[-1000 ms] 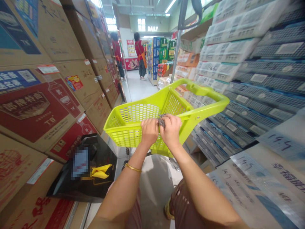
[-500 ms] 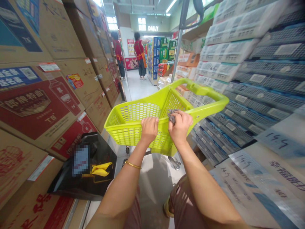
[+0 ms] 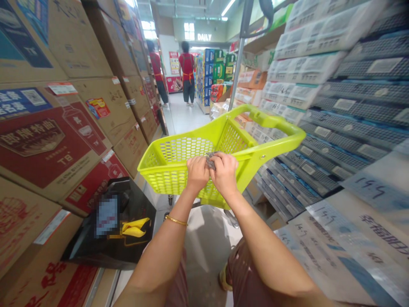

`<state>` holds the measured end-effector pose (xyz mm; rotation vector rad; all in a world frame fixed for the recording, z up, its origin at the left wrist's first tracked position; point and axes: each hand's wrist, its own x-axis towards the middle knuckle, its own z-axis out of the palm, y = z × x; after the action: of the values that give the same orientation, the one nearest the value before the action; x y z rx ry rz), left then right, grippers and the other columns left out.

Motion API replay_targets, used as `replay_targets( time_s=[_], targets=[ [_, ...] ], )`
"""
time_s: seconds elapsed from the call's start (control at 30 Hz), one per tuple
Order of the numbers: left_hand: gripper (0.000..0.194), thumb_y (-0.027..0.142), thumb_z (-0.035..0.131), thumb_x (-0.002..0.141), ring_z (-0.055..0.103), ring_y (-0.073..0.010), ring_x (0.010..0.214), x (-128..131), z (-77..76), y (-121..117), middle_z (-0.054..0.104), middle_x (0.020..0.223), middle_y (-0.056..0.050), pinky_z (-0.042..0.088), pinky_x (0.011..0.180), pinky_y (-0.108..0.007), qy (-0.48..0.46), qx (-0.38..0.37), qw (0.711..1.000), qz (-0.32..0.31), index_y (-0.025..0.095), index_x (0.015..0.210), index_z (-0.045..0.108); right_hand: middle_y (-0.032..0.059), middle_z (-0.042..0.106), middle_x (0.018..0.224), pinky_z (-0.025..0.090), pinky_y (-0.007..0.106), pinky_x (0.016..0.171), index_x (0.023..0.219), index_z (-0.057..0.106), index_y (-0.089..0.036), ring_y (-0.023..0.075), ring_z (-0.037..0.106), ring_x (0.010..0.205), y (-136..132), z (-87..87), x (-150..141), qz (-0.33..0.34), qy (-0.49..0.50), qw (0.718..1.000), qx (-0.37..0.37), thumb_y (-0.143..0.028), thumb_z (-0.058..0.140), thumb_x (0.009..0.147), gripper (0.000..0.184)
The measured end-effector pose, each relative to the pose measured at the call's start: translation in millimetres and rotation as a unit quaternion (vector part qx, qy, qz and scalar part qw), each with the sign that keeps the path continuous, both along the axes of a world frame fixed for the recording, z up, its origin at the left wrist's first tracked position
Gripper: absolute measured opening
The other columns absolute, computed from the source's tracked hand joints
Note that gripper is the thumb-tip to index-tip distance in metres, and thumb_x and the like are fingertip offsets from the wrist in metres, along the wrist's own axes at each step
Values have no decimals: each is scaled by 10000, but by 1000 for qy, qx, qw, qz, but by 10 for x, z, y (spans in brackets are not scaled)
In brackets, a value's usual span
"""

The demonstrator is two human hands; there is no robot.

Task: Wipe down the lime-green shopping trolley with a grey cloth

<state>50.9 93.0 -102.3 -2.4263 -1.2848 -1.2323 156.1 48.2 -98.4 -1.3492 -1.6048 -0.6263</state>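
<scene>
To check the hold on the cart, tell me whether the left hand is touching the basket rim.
Touching: the head view shows the left hand with its fingers curled over the near basket rim.

"DAILY" — far wall (image 3: 211,27); "郎牌特曲" — carton (image 3: 47,160)

Single head cam, worn on person; faces forward and down. Cart (image 3: 179,147) close, aisle floor (image 3: 187,119) beyond.
</scene>
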Motion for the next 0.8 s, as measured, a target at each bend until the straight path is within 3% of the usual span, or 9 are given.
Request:
replay_targets(
  time_s=[0.23,0.43,0.57,0.8],
  targets=[
    [349,315,278,943,544,-181,799,-142,19,80,625,776,-45,335,763,-330,-25,0,999,-25,192,782,561,64,591,1020,321,352,846,895,617,-205,211,456,966,-111,133,254,-84,16,995,43,-174,540,746,171],
    [327,290,285,928,543,-207,837,-121,116,28,626,794,-59,339,831,-372,-4,6,1000,13,198,796,569,70,590,1036,326,349,845,913,618,-208,209,444,971,-101,116,96,-58,14,998,18,-160,527,760,184],
    [209,209,344,867,535,-217,888,29,164,4,621,901,-82,381,832,-352,12,-11,998,-68,195,870,553,71,595,1039,326,342,853,917,618,-202,206,439,970,-54,68,0,-43,18,999,3,-188,526,787,159],
    [203,210,328,872,527,-223,864,142,67,64,598,881,-96,396,799,-343,-16,-25,998,-63,178,871,528,62,619,1047,312,329,834,898,626,-206,203,453,958,-47,53,32,-59,-9,998,3,-243,543,808,129]
  ],
)
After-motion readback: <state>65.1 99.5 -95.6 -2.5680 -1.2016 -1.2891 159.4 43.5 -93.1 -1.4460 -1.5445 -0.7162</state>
